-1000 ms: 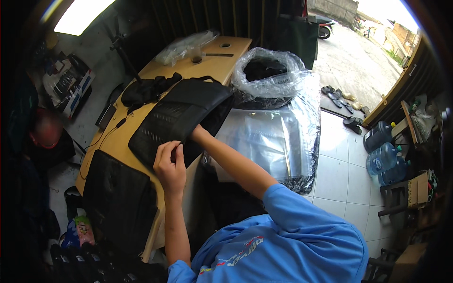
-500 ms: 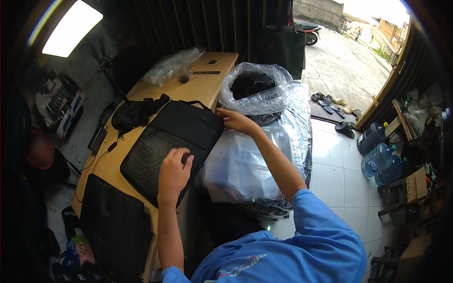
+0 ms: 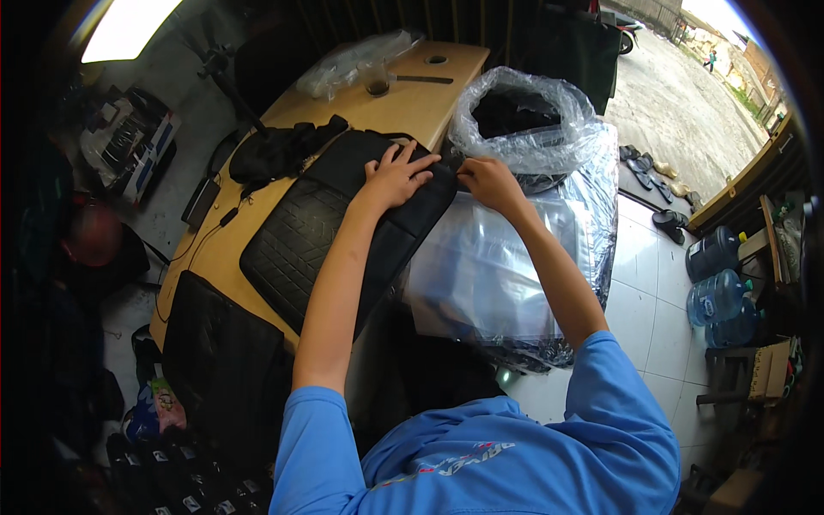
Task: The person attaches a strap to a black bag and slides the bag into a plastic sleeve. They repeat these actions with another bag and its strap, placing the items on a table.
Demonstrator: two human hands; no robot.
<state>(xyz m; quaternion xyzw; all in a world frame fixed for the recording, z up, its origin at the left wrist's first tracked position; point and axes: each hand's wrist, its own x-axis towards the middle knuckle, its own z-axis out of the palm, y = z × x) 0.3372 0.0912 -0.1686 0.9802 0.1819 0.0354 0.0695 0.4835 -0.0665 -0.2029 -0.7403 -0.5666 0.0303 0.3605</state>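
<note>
A black backpack (image 3: pixel 300 225) with a grooved, tread-like front panel lies flat on a wooden table, its top handle toward the far side. My left hand (image 3: pixel 395 180) rests on the smooth upper part of the backpack, fingers spread and nothing held. At the bag's far right corner my right hand (image 3: pixel 491 182) is closed in a pinch. What its fingertips hold, if anything, is too small and dark to make out.
Clear plastic sleeves (image 3: pixel 498 266) lie on a wrapped stack right of the table (image 3: pixel 279 313). Behind them stands an open plastic bag (image 3: pixel 472 129) with black contents. A cup (image 3: pixel 376 84) sits on the far tabletop. Another black bag (image 3: pixel 219 352) lies nearer. Water jugs (image 3: pixel 717 296) stand at right.
My left hand has moved up from the bag's lower right side onto its upper part and spread flat. My right hand has drawn into a pinch at the corner. The view has shifted.
</note>
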